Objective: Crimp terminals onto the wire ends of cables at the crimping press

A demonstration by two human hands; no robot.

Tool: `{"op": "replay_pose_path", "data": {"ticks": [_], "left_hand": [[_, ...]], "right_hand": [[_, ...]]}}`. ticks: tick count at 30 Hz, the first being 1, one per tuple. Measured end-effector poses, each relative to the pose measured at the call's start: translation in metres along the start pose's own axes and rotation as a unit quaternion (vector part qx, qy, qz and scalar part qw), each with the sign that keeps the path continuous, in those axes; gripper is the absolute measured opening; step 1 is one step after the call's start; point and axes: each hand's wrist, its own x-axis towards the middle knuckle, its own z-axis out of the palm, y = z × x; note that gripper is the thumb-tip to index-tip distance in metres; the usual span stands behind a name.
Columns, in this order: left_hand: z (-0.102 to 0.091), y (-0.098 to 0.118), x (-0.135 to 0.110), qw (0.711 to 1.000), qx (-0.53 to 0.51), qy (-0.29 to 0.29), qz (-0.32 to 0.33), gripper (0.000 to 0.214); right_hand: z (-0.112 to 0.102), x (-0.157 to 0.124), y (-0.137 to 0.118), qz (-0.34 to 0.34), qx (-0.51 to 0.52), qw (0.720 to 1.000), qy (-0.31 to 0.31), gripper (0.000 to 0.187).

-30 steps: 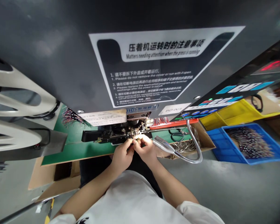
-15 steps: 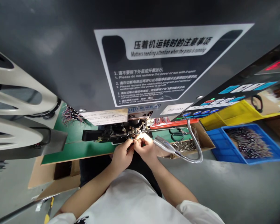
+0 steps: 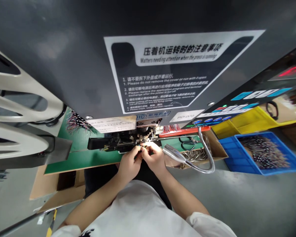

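Note:
My left hand (image 3: 130, 162) and my right hand (image 3: 153, 157) meet at the front of the crimping press (image 3: 148, 133), fingertips close together. Both are closed in a pinch. Thin coloured wires (image 3: 144, 145) show as tiny strands between the fingertips; their ends are mostly hidden by the fingers. Just beyond the fingers lie the press's small metal tooling parts. A dark feed track (image 3: 108, 144) runs off to the left of them. The metal head of a gooseneck lamp (image 3: 173, 153) sits right beside my right hand.
The dark press housing (image 3: 88, 65) hangs low over the hands. On the green table (image 3: 88, 162) lies a wire bundle (image 3: 76, 122). Black-handled scissors (image 3: 188, 142) and a cardboard box (image 3: 218, 148) of metallic strands are at right. A blue bin (image 3: 233, 154) of wires stands farther right.
The hands stay at the same spot by the tooling, with only a slight shift of the fingers. A bit more of the coloured strands shows now. The view has tilted slightly.

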Motion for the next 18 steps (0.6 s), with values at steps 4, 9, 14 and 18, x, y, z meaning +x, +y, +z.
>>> {"op": "replay_pose_path", "data": {"ticks": [4,9,14,18], "left_hand": [[-0.0002,0.0007,0.0002,1.0,-0.007,-0.004,-0.008,0.013],[0.0007,-0.0009,-0.0007,1.0,0.0,-0.009,-0.002,0.014],[0.0015,-0.0021,-0.0011,1.0,0.005,-0.01,0.002,0.014],[0.0011,-0.0015,-0.0015,0.999,-0.034,-0.023,0.002,0.014]], "right_hand": [[-0.0008,-0.0006,0.001,0.011,0.011,1.0,-0.01,0.012],[-0.0017,-0.0032,0.0013,0.04,0.042,0.998,-0.021,0.011],[-0.0023,-0.0027,0.0004,0.04,0.047,0.998,-0.029,0.008],[-0.001,-0.0027,0.0021,0.055,0.071,0.995,-0.032,0.011]]}}
